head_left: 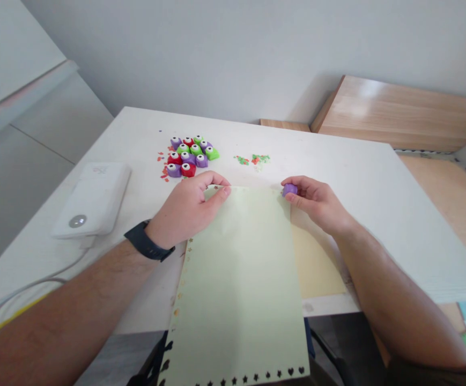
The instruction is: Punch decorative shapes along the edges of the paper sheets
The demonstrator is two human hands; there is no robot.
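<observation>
A pale green sheet of paper [249, 268] lies over the table's front edge, its lower end hanging past it. Small shapes such as stars and hearts are punched along its left and bottom edges, and a few at the top left. My left hand [188, 206], with a dark band on the wrist, pinches the top edge between thumb and fingers. At the top right corner, my right hand [319, 203] grips a small purple craft punch [290, 189]. Whether the paper sits inside the punch's slot is too small to tell.
Several purple, red and green craft punches [188, 155] stand grouped beyond my left hand, with red paper bits around them. Green and orange paper bits [260, 158] lie farther right. A white box-shaped device [96, 195] with a cable is at left. A yellowish sheet [317, 262] lies partly under the paper.
</observation>
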